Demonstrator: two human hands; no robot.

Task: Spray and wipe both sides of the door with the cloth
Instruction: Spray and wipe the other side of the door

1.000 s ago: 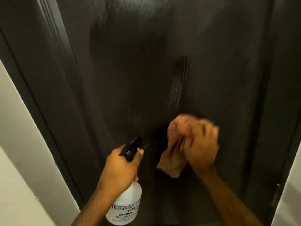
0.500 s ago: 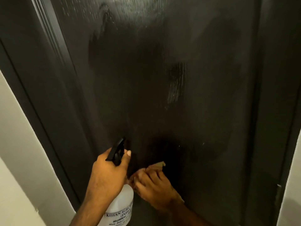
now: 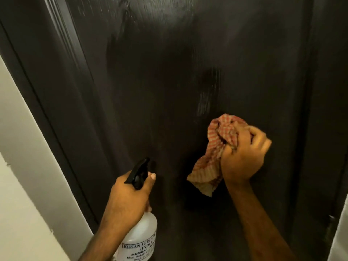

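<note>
A dark brown door [image 3: 169,81] fills the view, with wet streaks on its face above the cloth. My right hand [image 3: 243,157] grips a bunched red-and-white checked cloth [image 3: 212,153] and presses it against the door at the lower right. The cloth's loose end hangs down to the left of that hand. My left hand [image 3: 130,194] holds a clear spray bottle [image 3: 141,240] by its neck, lower left, with its black nozzle [image 3: 139,172] pointing at the door.
A dark door frame [image 3: 37,87] runs diagonally down the left side, with a pale wall [image 3: 24,185] beyond it. Another pale wall edge [image 3: 339,234] shows at the lower right, past the door's right edge.
My right hand with the cloth swept down and left close to the bottle, then back up and right across the door. The left hand with the bottle barely moved.
</note>
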